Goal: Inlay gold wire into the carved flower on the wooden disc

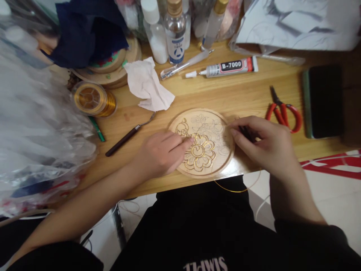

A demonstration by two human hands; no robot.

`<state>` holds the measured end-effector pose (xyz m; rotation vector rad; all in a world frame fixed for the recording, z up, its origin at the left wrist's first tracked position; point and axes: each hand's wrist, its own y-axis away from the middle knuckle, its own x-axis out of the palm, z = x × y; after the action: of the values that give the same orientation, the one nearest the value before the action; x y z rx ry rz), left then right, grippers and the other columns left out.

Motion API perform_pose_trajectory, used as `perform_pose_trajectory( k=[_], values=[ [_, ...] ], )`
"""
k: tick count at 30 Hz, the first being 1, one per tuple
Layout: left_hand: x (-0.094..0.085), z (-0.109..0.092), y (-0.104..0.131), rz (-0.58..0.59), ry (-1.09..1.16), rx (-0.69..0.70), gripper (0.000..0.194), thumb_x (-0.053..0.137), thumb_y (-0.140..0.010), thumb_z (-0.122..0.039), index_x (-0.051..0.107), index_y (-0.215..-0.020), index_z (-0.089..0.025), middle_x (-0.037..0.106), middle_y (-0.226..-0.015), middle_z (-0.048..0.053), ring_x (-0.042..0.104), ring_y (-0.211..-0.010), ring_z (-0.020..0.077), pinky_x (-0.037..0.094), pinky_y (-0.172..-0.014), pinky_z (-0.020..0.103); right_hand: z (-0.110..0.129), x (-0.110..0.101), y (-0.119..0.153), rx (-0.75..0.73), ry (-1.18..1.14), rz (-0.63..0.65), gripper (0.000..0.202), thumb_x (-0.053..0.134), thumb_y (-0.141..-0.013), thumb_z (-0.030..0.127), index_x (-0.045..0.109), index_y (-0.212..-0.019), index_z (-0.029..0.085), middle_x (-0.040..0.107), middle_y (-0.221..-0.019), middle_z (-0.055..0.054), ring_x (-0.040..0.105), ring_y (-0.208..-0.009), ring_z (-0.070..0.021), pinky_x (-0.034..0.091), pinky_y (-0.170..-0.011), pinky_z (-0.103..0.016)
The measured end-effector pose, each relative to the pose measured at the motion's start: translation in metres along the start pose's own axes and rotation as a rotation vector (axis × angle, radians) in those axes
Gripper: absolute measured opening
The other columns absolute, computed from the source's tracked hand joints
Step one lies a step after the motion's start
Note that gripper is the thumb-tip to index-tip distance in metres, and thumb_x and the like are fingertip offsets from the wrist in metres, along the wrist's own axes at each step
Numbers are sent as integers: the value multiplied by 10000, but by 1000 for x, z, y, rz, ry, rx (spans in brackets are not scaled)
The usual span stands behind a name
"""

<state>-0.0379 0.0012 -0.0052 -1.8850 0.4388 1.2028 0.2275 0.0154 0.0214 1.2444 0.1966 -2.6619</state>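
Observation:
A round wooden board (221,165) with a raised rim lies at the table's front edge. Gold wire outlines a flower (199,150) on it, and fine pencil lines cover the upper right. My left hand (165,152) rests on the board's left side, fingers curled, with thumb and index tips together at the flower's upper left; anything pinched there is too small to make out. My right hand (265,141) is closed at the board's right rim around a slim black tool (247,133), mostly hidden by the fingers. Loose gold wire (235,191) loops below the table edge.
Behind the board lie crumpled tissue (150,84), a B-7000 glue tube (228,67) and bottles (175,35). To the left are a wire spool (94,99) and a dark-handled tool (124,140). Red-handled pliers (284,113) and a phone (323,101) lie at right.

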Motion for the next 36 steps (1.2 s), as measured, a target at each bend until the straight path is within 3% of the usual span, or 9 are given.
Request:
perform_pose_trajectory(
  k=[12,17,24,27,31,34,36],
  values=[
    [1,1,4,38,30,-4,210,505,-947,-142,615,-1127,-146,611,-715,-1,558,-656,148,365,-568,302,-1,2,0,1,-4,5,112,620,-860,269,707,-928,252,739,-796,-11,629,-625,-160,471,-568,-316],
    [-1,0,3,59,17,2,201,558,-925,-151,634,-1111,-151,579,-677,-6,501,-626,156,327,-536,314,0,2,0,8,0,1,122,616,-862,272,708,-941,262,741,-806,-12,634,-632,-166,462,-560,-316],
    [-3,0,-1,107,-7,41,234,533,-976,-270,656,-1142,-160,580,-689,-1,528,-650,157,305,-537,317,-1,2,-1,4,3,3,117,620,-862,274,711,-933,251,738,-799,-17,638,-635,-169,469,-573,-320],
    [-6,0,-4,166,-16,68,256,511,-990,-277,674,-1135,-142,594,-697,17,545,-657,162,317,-545,318,0,2,-1,7,6,1,118,623,-860,280,713,-935,261,736,-798,-19,641,-640,-176,475,-577,-325],
    [-9,-1,-6,159,-29,86,262,518,-992,-275,689,-1110,-113,600,-696,30,540,-649,162,344,-565,314,0,0,0,1,14,2,113,631,-867,287,715,-933,249,718,-781,-22,629,-644,-171,475,-600,-328],
    [-8,-1,-6,175,-49,95,267,525,-991,-292,688,-1115,-121,607,-705,28,547,-654,161,361,-572,311,1,-1,0,20,-2,-55,118,679,-856,300,725,-947,241,696,-771,-25,609,-665,-160,463,-622,-326],
    [-7,-2,-5,178,-64,89,273,510,-999,-308,687,-1115,-135,605,-706,22,554,-665,160,373,-581,308,1,-3,-1,49,-99,-161,136,722,-829,279,739,-960,245,693,-792,-26,583,-656,-144,443,-600,-316]
  ],
)
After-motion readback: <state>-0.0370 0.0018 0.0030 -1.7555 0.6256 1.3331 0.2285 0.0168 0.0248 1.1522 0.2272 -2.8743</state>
